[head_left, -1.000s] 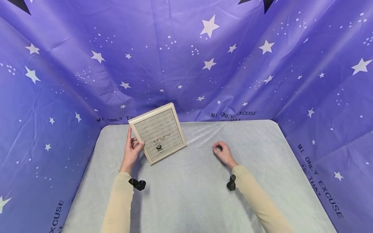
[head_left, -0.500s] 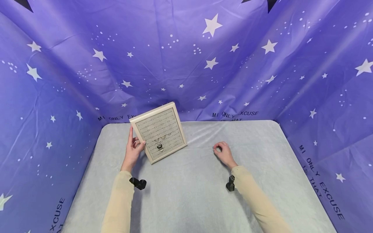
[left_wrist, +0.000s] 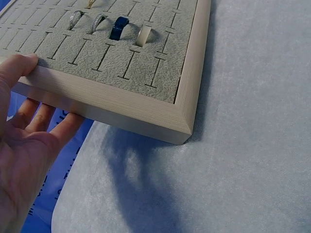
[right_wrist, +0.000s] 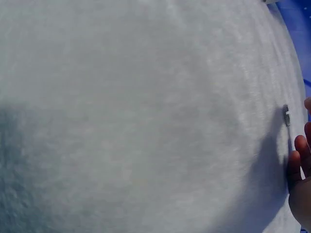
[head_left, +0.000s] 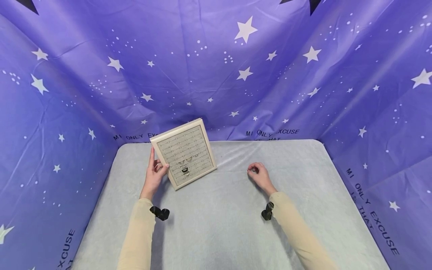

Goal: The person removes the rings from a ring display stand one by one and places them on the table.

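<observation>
My left hand (head_left: 156, 174) grips a ring display tray (head_left: 194, 183) at its left side, thumb on the frame and fingers underneath, and tilts it above the table. The tray has a pale wood-grain frame and grey slotted padding. Several rings sit in the slots, including a dark blue band (left_wrist: 118, 29) and a cream band (left_wrist: 143, 36). My right hand (head_left: 260, 177) is low over the table, thumb and index finger curled toward each other. A small silver ring (right_wrist: 286, 115) shows just beyond its fingertips in the right wrist view; I cannot tell whether they pinch it.
A grey cloth-covered table (head_left: 216, 225) lies under both hands. Purple star-printed curtains (head_left: 175, 75) hang close behind its back edge and along both sides. Black wrist cameras (head_left: 160, 213) jut inward from both sleeves.
The head view has shifted slightly. My right index finger has lifted a little, and a small glint now shows at the fingertips. My left hand holds the tray steady.
</observation>
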A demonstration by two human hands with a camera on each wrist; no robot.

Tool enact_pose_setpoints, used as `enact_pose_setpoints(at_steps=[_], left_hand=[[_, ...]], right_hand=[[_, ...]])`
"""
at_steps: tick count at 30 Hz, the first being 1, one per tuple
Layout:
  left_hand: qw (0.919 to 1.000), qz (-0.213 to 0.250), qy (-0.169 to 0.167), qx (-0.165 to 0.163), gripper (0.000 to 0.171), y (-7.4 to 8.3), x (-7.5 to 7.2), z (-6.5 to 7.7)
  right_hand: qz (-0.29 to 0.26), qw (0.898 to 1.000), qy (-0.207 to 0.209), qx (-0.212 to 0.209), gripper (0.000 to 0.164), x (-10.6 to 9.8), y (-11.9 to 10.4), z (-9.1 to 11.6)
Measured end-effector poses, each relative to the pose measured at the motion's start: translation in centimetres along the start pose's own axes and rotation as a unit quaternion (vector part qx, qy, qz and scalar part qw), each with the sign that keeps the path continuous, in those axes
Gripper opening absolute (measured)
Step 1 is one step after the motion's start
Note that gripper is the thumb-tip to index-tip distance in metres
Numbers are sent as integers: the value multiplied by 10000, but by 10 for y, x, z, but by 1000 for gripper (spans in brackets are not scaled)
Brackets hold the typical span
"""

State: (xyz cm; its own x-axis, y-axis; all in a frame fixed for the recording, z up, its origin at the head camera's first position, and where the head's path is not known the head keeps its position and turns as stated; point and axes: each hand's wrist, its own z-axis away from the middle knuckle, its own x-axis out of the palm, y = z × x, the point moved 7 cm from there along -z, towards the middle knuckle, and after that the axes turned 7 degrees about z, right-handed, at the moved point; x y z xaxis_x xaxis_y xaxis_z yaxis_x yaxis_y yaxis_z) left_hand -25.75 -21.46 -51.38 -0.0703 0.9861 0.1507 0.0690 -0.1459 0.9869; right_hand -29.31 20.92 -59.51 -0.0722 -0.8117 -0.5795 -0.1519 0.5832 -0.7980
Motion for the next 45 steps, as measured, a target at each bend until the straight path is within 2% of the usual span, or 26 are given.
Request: enact_pose_setpoints(at_steps=[9, 17, 23, 25, 32, 45], left_hand=[[9996, 146, 79, -208, 94, -2, -2, 2], [9995, 130, 127, -263, 93, -3, -1, 2], [9996, 77, 166, -235, 93, -4, -3, 2], [9997, 44, 146, -200, 93, -4, -2, 1], [9998, 98, 122, -86, 93, -2, -1, 1], [9998, 112, 148, 32, 94, -1, -2, 1]], right_hand=[[-183, 9997, -48, -135, 12, 5, -22, 0], [-703, 9971, -259, -155, 21, 21, -38, 0], [-874, 9956, -292, -181, 21, 34, -54, 1], [-870, 9954, -335, -204, 20, 38, -63, 3], [-1104, 9909, -589, -491, 22, 36, -118, 14], [-1588, 9819, -838, -607, 23, 60, -151, 14]])
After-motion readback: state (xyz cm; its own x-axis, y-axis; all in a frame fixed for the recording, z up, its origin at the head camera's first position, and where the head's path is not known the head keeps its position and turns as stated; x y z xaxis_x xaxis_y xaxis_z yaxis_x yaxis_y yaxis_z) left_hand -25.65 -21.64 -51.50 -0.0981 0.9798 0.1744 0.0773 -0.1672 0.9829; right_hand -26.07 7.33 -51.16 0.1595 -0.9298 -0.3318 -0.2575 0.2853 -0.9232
